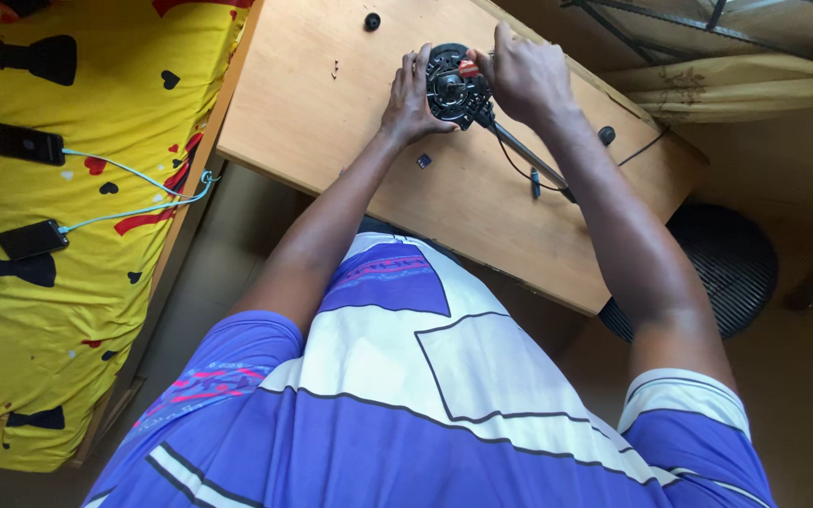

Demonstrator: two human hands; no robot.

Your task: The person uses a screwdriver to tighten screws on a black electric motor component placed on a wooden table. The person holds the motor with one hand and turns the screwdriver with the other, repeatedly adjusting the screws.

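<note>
Upper centre of frame: the left hand (413, 103) curls its fingers against the round black motor housing (452, 87) lying flat on the wooden table (331, 122). The right hand (522, 77) pinches closed on a red-handled tool (469, 69) above it. A yellow patterned bedsheet (77, 235) fills the left. A thin metal rod (529, 162) runs from the housing toward lower right.

The person wears a short-sleeved shirt (425, 395) in blue, purple and white. It has big white patches with thin dark lines around them, and small pink marks on the shoulder part. The sleeve ends have white bands with thin dark stripes, and both arms are bare from there down, with nothing on the wrists or fingers.
</note>
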